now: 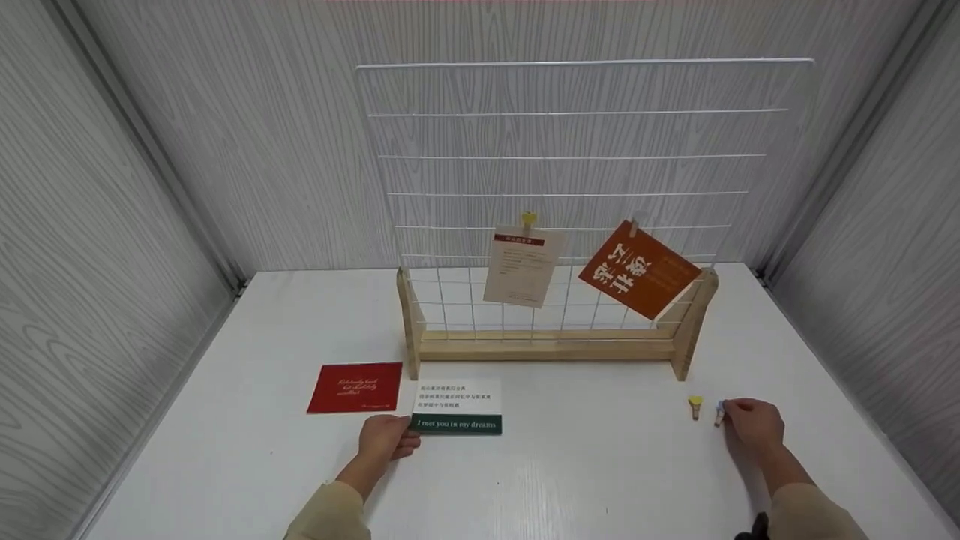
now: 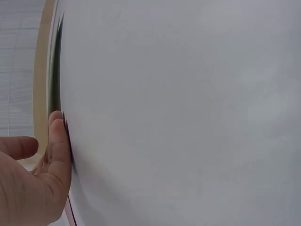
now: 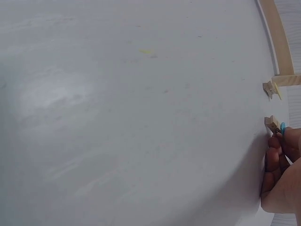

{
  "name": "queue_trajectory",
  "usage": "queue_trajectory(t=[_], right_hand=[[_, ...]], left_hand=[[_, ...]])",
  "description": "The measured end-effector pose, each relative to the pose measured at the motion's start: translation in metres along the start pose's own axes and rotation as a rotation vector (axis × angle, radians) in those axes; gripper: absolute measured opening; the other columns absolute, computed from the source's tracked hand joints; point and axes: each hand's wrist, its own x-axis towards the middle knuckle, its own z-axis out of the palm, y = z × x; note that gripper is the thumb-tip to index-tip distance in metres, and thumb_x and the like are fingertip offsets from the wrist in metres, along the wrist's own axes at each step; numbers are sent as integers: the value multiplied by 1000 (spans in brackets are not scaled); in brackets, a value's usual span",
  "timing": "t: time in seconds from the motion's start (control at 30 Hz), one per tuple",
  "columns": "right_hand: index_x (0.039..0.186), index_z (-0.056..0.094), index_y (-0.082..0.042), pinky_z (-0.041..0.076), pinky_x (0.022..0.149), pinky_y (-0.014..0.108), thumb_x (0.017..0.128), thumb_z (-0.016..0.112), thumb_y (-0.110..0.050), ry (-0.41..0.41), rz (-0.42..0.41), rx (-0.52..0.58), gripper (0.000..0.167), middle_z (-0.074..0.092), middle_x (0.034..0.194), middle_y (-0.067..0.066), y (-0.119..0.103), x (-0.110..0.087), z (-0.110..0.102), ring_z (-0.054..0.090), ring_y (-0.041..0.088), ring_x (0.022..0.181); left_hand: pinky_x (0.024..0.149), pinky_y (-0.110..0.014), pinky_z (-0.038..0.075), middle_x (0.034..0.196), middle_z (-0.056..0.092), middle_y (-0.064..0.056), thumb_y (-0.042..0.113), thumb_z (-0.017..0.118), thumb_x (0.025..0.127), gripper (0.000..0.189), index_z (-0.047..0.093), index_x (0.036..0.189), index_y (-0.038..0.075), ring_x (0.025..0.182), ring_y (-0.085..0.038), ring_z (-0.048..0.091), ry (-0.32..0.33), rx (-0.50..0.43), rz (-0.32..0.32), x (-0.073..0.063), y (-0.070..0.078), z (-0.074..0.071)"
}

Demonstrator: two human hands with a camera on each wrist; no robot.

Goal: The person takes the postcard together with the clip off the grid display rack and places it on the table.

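Note:
My left hand [image 1: 386,437] is at the left edge of a white and green card [image 1: 457,405] on the table. In the left wrist view, its fingertips [image 2: 56,120] touch the card's edge while the thumb stands apart from them. At the right, my right hand [image 1: 756,424] pinches a small wooden clothespin [image 1: 719,415] with a blue top between thumb and fingers, close over the table. Beside it lies another clothespin [image 1: 695,407] with a yellow top. Left of the white and green card lies a red card [image 1: 356,388].
Behind the cards stands a white wire grid [image 1: 570,194] in a wooden base [image 1: 547,350]. A cream card [image 1: 521,270] hangs from it by a yellow clip [image 1: 529,218], and an orange-red card [image 1: 660,270] hangs tilted by another clip [image 1: 634,226]. Grained panels [image 1: 112,187] enclose the table.

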Motion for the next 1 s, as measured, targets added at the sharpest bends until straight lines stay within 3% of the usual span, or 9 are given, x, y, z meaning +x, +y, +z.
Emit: queue_trajectory(t=[0.4, 0.73, 1.0], right_hand=[[105, 53, 11, 41, 70, 35, 87, 47, -21, 8, 30, 19, 37, 54, 101, 24, -1, 1, 1, 48, 30, 89], [101, 53, 14, 41, 72, 41, 87, 46, -20, 7, -59, -23, 37, 55, 95, 25, -3, -3, -4, 48, 37, 90], [103, 54, 12, 42, 68, 35, 87, 47, -19, 5, -25, 2, 36, 55, 97, 24, -1, -2, -4, 49, 32, 88]], left_hand=[[54, -27, 48, 71, 58, -11, 14, 47, 87, 24, 51, 99, -7, 58, -18, 57, -4, 74, -40, 2, 4, -1], [51, -27, 48, 66, 57, -10, 10, 45, 85, 19, 54, 86, -7, 55, -15, 56, 8, 104, 14, 2, 5, -3], [52, -27, 48, 67, 57, -11, 10, 45, 85, 19, 53, 89, -7, 55, -16, 56, -5, 82, 2, 1, 5, -5]])
